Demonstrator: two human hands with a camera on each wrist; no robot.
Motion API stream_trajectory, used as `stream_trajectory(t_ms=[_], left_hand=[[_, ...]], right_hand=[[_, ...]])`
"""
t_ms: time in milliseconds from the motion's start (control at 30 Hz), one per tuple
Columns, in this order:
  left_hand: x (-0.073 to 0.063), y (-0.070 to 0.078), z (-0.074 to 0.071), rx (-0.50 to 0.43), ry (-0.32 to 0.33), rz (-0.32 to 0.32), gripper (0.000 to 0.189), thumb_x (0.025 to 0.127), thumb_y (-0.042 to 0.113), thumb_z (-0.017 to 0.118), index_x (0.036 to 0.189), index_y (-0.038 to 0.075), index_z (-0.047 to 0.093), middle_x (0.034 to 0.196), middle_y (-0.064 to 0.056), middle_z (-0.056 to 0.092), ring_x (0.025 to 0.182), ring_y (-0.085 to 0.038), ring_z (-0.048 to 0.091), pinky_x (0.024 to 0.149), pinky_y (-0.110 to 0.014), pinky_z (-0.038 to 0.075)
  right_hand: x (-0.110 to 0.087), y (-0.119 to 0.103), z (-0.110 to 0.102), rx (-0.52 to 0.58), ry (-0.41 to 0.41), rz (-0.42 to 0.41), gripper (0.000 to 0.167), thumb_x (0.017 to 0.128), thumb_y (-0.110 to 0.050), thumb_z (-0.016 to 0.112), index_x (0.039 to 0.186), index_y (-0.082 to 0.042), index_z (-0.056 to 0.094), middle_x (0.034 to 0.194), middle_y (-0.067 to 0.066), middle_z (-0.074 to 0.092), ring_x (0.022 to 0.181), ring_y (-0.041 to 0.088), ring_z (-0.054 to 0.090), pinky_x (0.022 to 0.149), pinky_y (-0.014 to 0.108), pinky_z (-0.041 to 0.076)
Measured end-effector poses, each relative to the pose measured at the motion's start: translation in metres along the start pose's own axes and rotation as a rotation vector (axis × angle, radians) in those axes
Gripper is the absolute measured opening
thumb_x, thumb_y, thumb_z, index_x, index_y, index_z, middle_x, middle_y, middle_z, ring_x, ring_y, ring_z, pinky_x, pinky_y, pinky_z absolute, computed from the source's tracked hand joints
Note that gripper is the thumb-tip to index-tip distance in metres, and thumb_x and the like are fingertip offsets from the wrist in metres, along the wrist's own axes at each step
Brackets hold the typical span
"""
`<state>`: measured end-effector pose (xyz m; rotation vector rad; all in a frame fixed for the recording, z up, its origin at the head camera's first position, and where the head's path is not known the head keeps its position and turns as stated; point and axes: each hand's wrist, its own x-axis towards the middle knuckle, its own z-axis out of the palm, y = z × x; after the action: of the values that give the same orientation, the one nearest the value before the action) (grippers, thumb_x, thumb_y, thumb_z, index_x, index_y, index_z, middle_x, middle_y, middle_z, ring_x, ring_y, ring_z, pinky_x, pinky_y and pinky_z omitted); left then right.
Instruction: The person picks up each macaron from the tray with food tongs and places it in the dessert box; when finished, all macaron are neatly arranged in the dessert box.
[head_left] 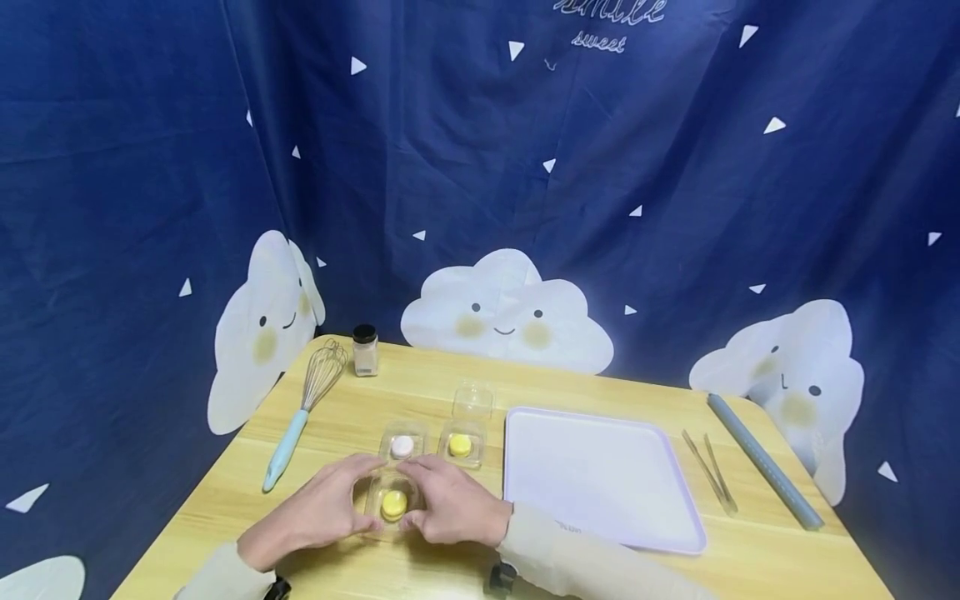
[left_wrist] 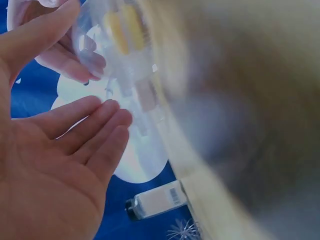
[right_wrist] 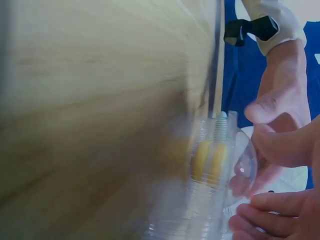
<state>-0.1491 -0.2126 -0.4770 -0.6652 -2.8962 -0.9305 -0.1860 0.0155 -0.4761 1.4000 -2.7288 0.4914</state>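
A small clear plastic box (head_left: 371,508) with a yellow macaron (head_left: 393,505) in it stands on the table between both hands. A clear domed lid (right_wrist: 246,167) rises over that box in the right wrist view. From the left, my left hand (head_left: 330,504) reaches to the box, its thumb near the front corner and its fingers near the back. In the left wrist view those fingers are straight and spread. My right hand (head_left: 453,502) mirrors it from the right, thumb in front, extended fingertips right at the lid's edge.
Behind are two more clear boxes, with a pale pink macaron (head_left: 402,447) and a yellow macaron (head_left: 460,445); a raised lid (head_left: 472,402) shows. Left: whisk (head_left: 296,433), black-capped jar (head_left: 366,353). Right: white tray (head_left: 592,475), tweezers (head_left: 712,475), grey-blue rod (head_left: 765,462).
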Motion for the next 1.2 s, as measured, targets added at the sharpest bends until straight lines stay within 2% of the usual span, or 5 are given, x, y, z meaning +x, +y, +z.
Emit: stream_trajectory(t_ms=[233,533,767,900,1200], left_hand=[[0.007,0.007,-0.02,-0.036,0.127,-0.035,0.091,0.07,0.038,0.091,0.146,0.009,0.051,0.147,-0.013,0.057,0.132,-0.043,0.056,0.107,-0.064,0.049],[0.025,0.018,-0.052,-0.079,0.235,0.101,0.099,0.068,0.026,0.094,0.151,0.011,0.041,0.151,-0.014,0.05,0.139,-0.043,0.047,0.111,-0.071,0.039],[0.058,0.029,-0.083,-0.07,0.253,0.178,0.106,0.066,0.024,0.095,0.154,0.009,0.036,0.156,-0.014,0.043,0.142,-0.039,0.043,0.116,-0.067,0.036],[0.079,0.037,-0.1,-0.092,0.266,0.205,0.107,0.067,0.025,0.095,0.154,0.009,0.035,0.156,-0.014,0.043,0.142,-0.037,0.043,0.117,-0.063,0.036],[0.13,0.053,-0.124,-0.107,0.311,0.255,0.11,0.067,0.025,0.095,0.156,0.009,0.032,0.158,-0.012,0.041,0.147,-0.031,0.038,0.124,-0.057,0.029]], right_hand=[[0.006,0.007,-0.016,0.079,0.152,-0.06,0.082,0.082,-0.032,0.082,0.15,-0.009,0.042,0.148,0.008,0.056,0.137,0.022,0.055,0.118,0.035,0.046],[0.017,0.019,-0.044,0.315,0.345,-0.145,0.097,0.077,-0.019,0.087,0.155,-0.004,0.032,0.155,0.016,0.046,0.143,0.029,0.048,0.122,0.041,0.041],[0.025,0.032,-0.077,0.361,0.544,-0.225,0.097,0.072,-0.011,0.09,0.152,0.0,0.036,0.152,0.018,0.05,0.138,0.031,0.052,0.119,0.038,0.044],[0.03,0.04,-0.097,0.41,0.606,-0.23,0.096,0.073,-0.006,0.088,0.153,0.0,0.036,0.152,0.021,0.049,0.14,0.032,0.05,0.121,0.038,0.042],[0.034,0.062,-0.137,0.496,0.692,-0.139,0.09,0.079,-0.003,0.084,0.155,-0.005,0.035,0.16,0.014,0.042,0.15,0.028,0.04,0.127,0.035,0.033]])
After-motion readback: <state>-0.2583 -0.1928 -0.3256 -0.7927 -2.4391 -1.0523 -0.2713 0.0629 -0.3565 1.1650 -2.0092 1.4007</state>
